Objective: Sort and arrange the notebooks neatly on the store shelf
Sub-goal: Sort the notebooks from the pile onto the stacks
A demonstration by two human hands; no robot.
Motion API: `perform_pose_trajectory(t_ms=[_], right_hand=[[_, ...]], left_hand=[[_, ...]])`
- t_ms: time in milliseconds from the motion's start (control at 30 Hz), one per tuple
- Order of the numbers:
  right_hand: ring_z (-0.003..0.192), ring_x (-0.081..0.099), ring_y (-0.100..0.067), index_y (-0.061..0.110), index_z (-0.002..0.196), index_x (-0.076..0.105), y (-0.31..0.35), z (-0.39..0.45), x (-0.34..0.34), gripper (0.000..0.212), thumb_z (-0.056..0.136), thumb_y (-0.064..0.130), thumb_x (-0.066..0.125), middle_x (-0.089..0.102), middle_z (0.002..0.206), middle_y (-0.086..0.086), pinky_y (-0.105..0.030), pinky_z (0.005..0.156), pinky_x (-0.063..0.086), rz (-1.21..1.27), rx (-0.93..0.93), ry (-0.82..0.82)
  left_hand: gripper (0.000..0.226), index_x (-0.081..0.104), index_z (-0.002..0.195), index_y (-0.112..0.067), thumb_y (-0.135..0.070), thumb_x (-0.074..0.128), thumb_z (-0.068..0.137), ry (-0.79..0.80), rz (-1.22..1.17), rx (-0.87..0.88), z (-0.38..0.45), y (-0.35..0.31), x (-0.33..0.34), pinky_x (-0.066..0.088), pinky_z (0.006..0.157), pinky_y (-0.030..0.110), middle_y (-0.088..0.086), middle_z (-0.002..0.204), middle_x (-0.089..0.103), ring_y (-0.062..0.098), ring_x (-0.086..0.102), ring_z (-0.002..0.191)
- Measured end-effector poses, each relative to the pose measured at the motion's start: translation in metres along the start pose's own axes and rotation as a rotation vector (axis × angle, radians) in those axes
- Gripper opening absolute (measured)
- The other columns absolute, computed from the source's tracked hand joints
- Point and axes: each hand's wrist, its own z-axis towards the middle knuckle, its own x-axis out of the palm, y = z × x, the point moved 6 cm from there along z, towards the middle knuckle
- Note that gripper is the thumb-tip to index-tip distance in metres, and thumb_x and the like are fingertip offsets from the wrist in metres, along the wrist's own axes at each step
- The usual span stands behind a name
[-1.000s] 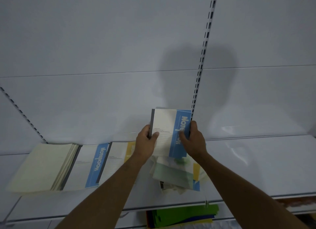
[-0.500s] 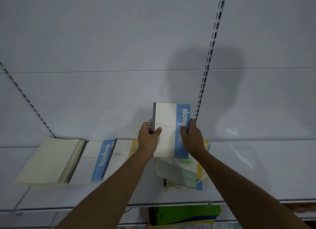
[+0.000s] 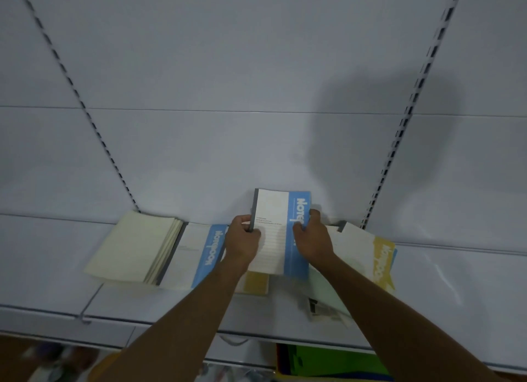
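ok so I've got the blue-striped notebook (image 3: 281,230) pinched by both side edges, left hand (image 3: 243,240) on the grey spine, right hand (image 3: 312,239) on the blue band. It's held up over the white shelf (image 3: 456,282), between the cream stack (image 3: 134,247) and the messy yellow-striped pile (image 3: 370,256).

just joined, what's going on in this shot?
A person is sorting notebooks on a white store shelf. Both hands, left hand and right hand, hold a blue-striped notebook upright by its side edges. Left of it lie a cream stack and another blue-striped notebook; a loose, unsorted pile with a yellow-striped one on top lies to the right.
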Motion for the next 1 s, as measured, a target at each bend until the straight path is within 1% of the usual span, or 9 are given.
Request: perform_pose_trajectory(t_ms=[133, 200, 267, 333, 400, 533, 667, 800, 1000], right_hand=[[0.086, 0.062, -0.023, 0.007, 0.123, 0.039, 0.01, 0.002, 0.033, 0.034, 0.096, 0.026, 0.049, 0.061, 0.107, -0.01, -0.029, 0.066, 0.047, -0.081, 0.05, 0.052], [0.093, 0.062, -0.025, 0.006, 0.12, 0.043, 0.009, 0.001, 0.05, 0.035, 0.092, 0.025, 0.053, 0.06, 0.111, -0.011, -0.031, 0.073, 0.049, -0.093, 0.099, 0.1], [0.103, 0.062, -0.031, 0.005, 0.121, 0.046, 0.002, -0.002, 0.068, 0.039, 0.09, 0.026, 0.055, 0.06, 0.117, -0.013, -0.033, 0.082, 0.05, -0.137, 0.152, 0.159], [0.109, 0.059, -0.032, 0.004, 0.122, 0.048, -0.003, -0.004, 0.083, 0.042, 0.09, 0.03, 0.056, 0.06, 0.121, -0.016, -0.033, 0.086, 0.048, -0.242, 0.176, 0.21], [0.11, 0.058, -0.029, 0.004, 0.123, 0.048, -0.005, -0.008, 0.093, 0.046, 0.089, 0.033, 0.056, 0.058, 0.123, -0.015, -0.032, 0.086, 0.047, -0.327, 0.216, 0.224], [0.112, 0.055, -0.03, -0.001, 0.121, 0.047, -0.006, -0.012, 0.114, 0.042, 0.091, 0.028, 0.054, 0.051, 0.126, -0.018, -0.033, 0.087, 0.046, -0.406, 0.241, 0.264], [0.107, 0.058, -0.029, 0.001, 0.118, 0.049, -0.003, -0.01, 0.121, 0.042, 0.088, 0.029, 0.058, 0.052, 0.124, -0.017, -0.032, 0.083, 0.048, -0.415, 0.255, 0.225], [0.109, 0.054, -0.032, 0.003, 0.121, 0.046, -0.003, -0.011, 0.127, 0.038, 0.09, 0.024, 0.052, 0.05, 0.122, -0.016, -0.031, 0.076, 0.041, -0.472, 0.265, 0.238], [0.111, 0.052, -0.033, 0.002, 0.121, 0.045, 0.0, -0.009, 0.129, 0.039, 0.09, 0.024, 0.054, 0.048, 0.122, -0.017, -0.034, 0.081, 0.044, -0.489, 0.236, 0.235]], left_hand=[[0.034, 0.053, 0.121, -0.007, -0.007, 0.062, 0.088, 0.043, 0.096, -0.013, 0.015, 0.018, -0.022, 0.047, 0.075, 0.021, 0.01, 0.116, 0.063, 0.018, 0.058, 0.094], [0.037, 0.054, 0.123, -0.004, -0.006, 0.062, 0.087, 0.088, 0.18, -0.023, 0.023, 0.031, -0.031, 0.044, 0.078, 0.018, 0.011, 0.118, 0.062, 0.022, 0.06, 0.103], [0.031, 0.059, 0.116, -0.002, -0.007, 0.062, 0.086, 0.153, 0.286, -0.025, 0.029, 0.046, -0.036, 0.039, 0.066, 0.005, 0.01, 0.113, 0.064, 0.021, 0.061, 0.101], [0.021, 0.063, 0.103, 0.001, -0.007, 0.062, 0.084, 0.199, 0.341, -0.027, 0.037, 0.062, -0.039, 0.038, 0.051, 0.0, 0.011, 0.102, 0.066, 0.02, 0.062, 0.093], [0.018, 0.062, 0.098, 0.001, -0.007, 0.063, 0.082, 0.223, 0.388, -0.041, 0.042, 0.076, -0.041, 0.04, 0.051, 0.005, 0.011, 0.098, 0.067, 0.023, 0.064, 0.09], [0.032, 0.058, 0.102, -0.002, -0.017, 0.068, 0.076, 0.228, 0.474, -0.015, 0.051, 0.088, -0.04, 0.055, 0.075, 0.034, 0.012, 0.101, 0.066, 0.027, 0.064, 0.093], [0.05, 0.053, 0.113, -0.004, -0.03, 0.067, 0.072, 0.206, 0.617, 0.001, 0.055, 0.089, -0.041, 0.053, 0.086, 0.042, 0.013, 0.11, 0.062, 0.03, 0.058, 0.103], [0.047, 0.052, 0.115, -0.001, -0.022, 0.068, 0.076, 0.175, 0.598, -0.007, 0.058, 0.087, -0.045, 0.052, 0.088, 0.038, 0.015, 0.112, 0.061, 0.03, 0.059, 0.104], [0.024, 0.06, 0.099, 0.001, -0.009, 0.068, 0.079, 0.133, 0.447, -0.007, 0.057, 0.084, -0.052, 0.048, 0.071, 0.025, 0.014, 0.103, 0.066, 0.027, 0.064, 0.095]])
